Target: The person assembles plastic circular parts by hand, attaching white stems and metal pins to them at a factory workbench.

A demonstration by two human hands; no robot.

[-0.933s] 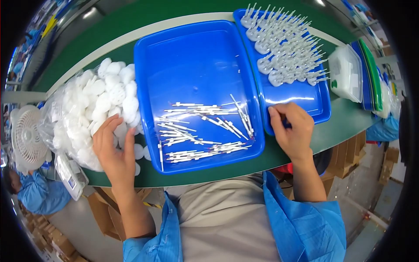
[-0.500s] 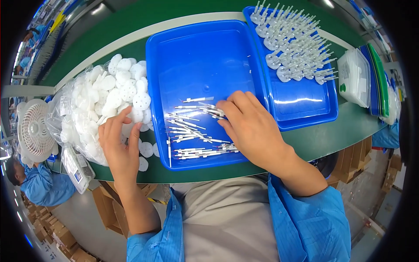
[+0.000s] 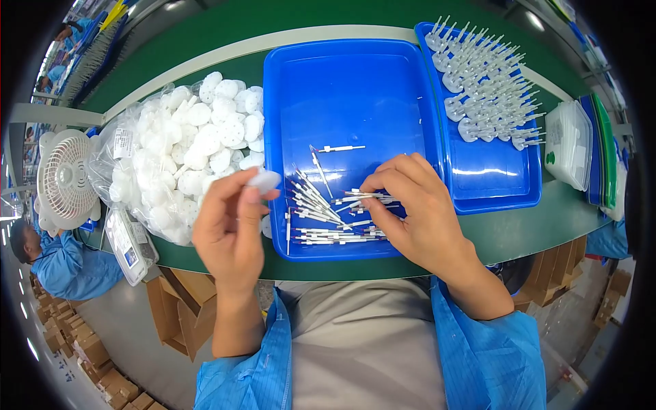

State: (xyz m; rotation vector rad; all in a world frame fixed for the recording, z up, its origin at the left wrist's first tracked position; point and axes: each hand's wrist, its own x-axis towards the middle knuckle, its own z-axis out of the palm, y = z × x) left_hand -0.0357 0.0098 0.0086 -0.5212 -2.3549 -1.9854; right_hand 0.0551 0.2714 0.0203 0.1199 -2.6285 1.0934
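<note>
Raised near the left rim of the blue tray (image 3: 345,89), my left hand (image 3: 232,229) pinches a white plastic disc (image 3: 265,181) between thumb and fingertips. Over the tray's right part, my right hand (image 3: 424,212) closes thumb and fingers on a thin white stick (image 3: 361,195), just above others like it; whether it holds more than one I cannot tell. A loose pile of these thin white sticks (image 3: 316,205) covers the near half of the tray. One lone stick (image 3: 345,148) lies farther back. To the left, many white perforated discs (image 3: 205,137) spill from a clear plastic bag (image 3: 106,160).
A second blue tray (image 3: 488,191) on the right holds rows of discs with upright stems (image 3: 482,89). Beyond it stands a translucent plastic box (image 3: 568,147). A white fan (image 3: 65,179) and a clear case (image 3: 128,246) edge the left side, near a co-worker in blue (image 3: 75,266).
My left hand has risen from the disc pile toward the tray with a disc in its fingers. My right hand has come lower, and the sticks are spread differently. The whole view has shifted slightly.
</note>
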